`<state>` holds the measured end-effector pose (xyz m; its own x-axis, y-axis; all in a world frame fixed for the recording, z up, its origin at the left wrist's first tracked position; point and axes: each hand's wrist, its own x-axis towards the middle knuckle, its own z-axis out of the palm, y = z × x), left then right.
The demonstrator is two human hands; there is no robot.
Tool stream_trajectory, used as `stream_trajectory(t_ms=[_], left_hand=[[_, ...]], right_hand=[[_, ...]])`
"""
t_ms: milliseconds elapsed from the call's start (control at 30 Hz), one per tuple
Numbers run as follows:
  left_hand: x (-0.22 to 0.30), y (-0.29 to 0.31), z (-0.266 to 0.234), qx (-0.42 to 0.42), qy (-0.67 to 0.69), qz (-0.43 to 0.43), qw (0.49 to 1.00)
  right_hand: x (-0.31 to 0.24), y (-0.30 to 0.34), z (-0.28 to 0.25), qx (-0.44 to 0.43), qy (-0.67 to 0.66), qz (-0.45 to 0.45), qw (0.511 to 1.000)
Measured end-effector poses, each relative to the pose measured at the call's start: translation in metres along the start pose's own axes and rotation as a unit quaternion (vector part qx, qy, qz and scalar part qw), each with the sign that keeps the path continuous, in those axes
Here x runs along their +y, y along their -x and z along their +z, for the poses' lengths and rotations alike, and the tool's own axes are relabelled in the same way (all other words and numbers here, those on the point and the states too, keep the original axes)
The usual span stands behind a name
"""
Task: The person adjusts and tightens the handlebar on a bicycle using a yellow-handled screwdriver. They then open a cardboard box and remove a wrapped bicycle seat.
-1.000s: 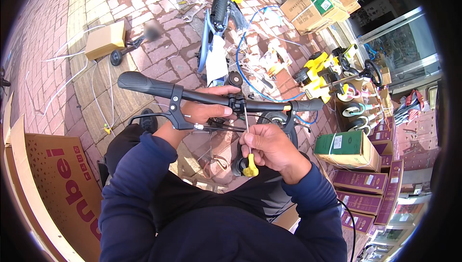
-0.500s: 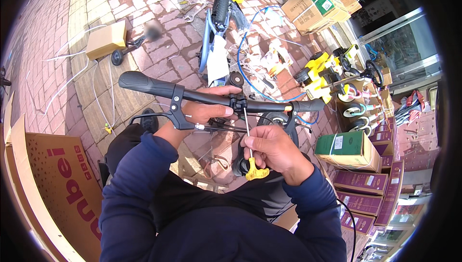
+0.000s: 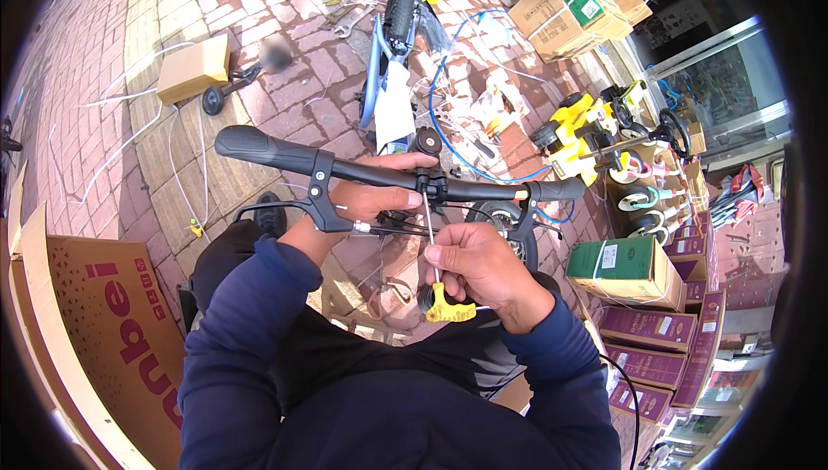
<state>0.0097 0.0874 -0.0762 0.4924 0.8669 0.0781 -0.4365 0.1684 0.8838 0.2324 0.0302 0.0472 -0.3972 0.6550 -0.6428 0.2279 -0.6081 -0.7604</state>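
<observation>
A black handlebar with a rubber grip and brake levers lies crosswise before me. My left hand is closed round it just left of the centre clamp, thumb on the near side and a finger along the far side. Beside that finger, a round black bell sits just beyond the bar. In my right hand, shut between thumb and fingers, is a T-handle wrench with a yellow handle and thin metal shaft. Its tip meets the clamp's left part; whether it is seated, I cannot tell.
A blue bicycle frame with a black tyre lies ahead on the brick paving. Yellow ride-on toys and purple boxes stand at the right. An open carton is at the left; a blue hose curves across the ground.
The wrench tip has shifted from the right part of the clamp to its left part. My right hand and the yellow handle moved slightly left with it; my left hand keeps its hold.
</observation>
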Motion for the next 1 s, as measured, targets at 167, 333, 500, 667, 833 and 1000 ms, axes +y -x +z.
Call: stream_trajectory(t_ms=[167, 333, 500, 667, 833, 1000], left_hand=[[-0.001, 0.001, 0.003, 0.008, 0.012, 0.009, 1.000], [-0.001, 0.000, 0.004, 0.006, 0.023, 0.022, 0.999], [-0.004, -0.001, 0.002, 0.005, 0.014, 0.030, 0.999], [-0.004, 0.000, 0.000, 0.000, 0.012, 0.009, 1.000], [-0.004, 0.000, 0.001, 0.003, 0.013, 0.005, 1.000], [-0.005, -0.001, 0.003, 0.008, 0.019, 0.037, 0.999]], right_hand=[[0.008, -0.004, 0.007, 0.023, -0.051, -0.021, 0.998], [0.007, -0.003, 0.008, 0.012, -0.072, -0.020, 0.997], [0.003, -0.001, 0.009, -0.041, -0.142, -0.009, 0.989], [0.005, -0.006, 0.012, -0.007, -0.089, -0.012, 0.996], [0.006, -0.011, 0.011, 0.021, -0.053, -0.019, 0.998], [0.008, -0.010, 0.013, -0.032, -0.149, -0.022, 0.988]])
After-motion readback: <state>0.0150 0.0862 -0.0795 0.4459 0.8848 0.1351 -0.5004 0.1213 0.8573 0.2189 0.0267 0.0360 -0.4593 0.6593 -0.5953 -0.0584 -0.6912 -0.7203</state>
